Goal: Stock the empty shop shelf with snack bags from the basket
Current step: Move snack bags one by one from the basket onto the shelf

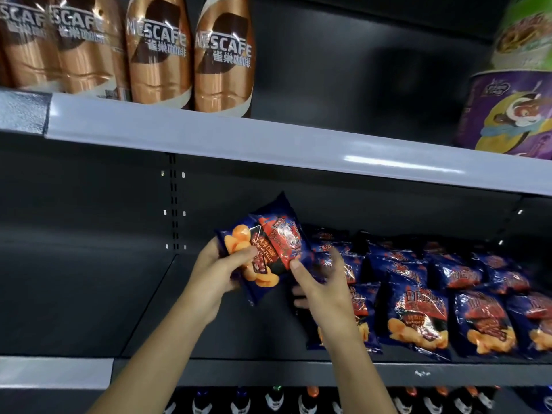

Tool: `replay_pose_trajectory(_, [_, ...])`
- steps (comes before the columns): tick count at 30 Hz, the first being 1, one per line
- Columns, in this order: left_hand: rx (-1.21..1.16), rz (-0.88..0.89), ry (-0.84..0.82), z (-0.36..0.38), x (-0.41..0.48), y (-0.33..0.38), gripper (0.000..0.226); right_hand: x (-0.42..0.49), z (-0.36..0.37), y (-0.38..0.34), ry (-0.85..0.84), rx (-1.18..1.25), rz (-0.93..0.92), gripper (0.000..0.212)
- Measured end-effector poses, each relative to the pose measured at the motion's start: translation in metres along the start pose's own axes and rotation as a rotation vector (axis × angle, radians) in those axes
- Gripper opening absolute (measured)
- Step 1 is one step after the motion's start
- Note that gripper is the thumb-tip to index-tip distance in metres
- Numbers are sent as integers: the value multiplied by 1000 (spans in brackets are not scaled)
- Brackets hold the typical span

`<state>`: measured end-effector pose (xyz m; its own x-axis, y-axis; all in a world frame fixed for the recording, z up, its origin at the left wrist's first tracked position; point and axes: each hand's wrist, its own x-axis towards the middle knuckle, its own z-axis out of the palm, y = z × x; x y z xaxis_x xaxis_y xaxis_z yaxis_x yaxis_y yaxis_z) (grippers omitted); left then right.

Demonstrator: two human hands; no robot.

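A dark blue snack bag with orange chips and a red label is held above the dark shelf, tilted. My left hand grips its lower left end, thumb across the front. My right hand touches the bag's right edge with thumb and fingers; whether it grips is unclear. Rows of matching snack bags fill the shelf's right half, some behind my right hand. The basket is out of view.
Above, a grey-edged shelf carries brown Nescafe bottles at left and a purple tub at right. Bottle caps show on the shelf below. The left half of the dark shelf is bare.
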<state>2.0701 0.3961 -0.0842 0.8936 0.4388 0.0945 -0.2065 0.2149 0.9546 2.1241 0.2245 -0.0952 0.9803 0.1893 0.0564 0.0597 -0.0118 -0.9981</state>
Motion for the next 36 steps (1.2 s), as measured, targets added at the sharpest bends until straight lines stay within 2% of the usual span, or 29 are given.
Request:
replay_pose_trajectory(2, [-15,-49,-33,-1,1,-11,28,3,8,9,-19,47,69,62])
replay_pose_trajectory(4, [-3,-67,-32,-5,2,-22,40,6,16,14,2,82,106,38])
replay_pose_trajectory(6, [-48,-72,-1,-16,6,-29,55,13,22,20,40,59,98,28])
replay_pose_trajectory(7, [-59,-67,6,-21,9,-31,53,17,24,23,68,31,83,26])
replay_pose_trajectory(10, [130,-50,19,-36,20,-37,31,30,28,29,113,-113,50,27])
replay_pose_trajectory(14, [402,-43,18,-43,39,-57,11,45,44,33,76,-305,49,52])
replay_pose_trajectory(16, [528,-43,21,-45,52,-68,8,50,54,38,65,-348,73,64])
replay_pose_trajectory(19, [690,-52,57,-45,69,-82,9,54,62,44,58,-380,116,68])
replay_pose_trajectory(21, [725,-63,79,-43,76,-86,10,56,63,46,40,-390,144,68])
replay_pose_trajectory(24, [730,-46,110,-41,83,-87,24,56,60,51,22,-371,175,69])
replay_pose_trajectory(28, [754,26,177,-40,82,-84,27,53,57,61,77,-261,95,54])
replay_pose_trajectory(31, [741,87,235,-35,71,-75,26,47,52,59,123,-143,14,22])
replay_pose_trajectory(36, [646,189,237,-3,35,-52,6,20,30,27,-23,99,-5,21])
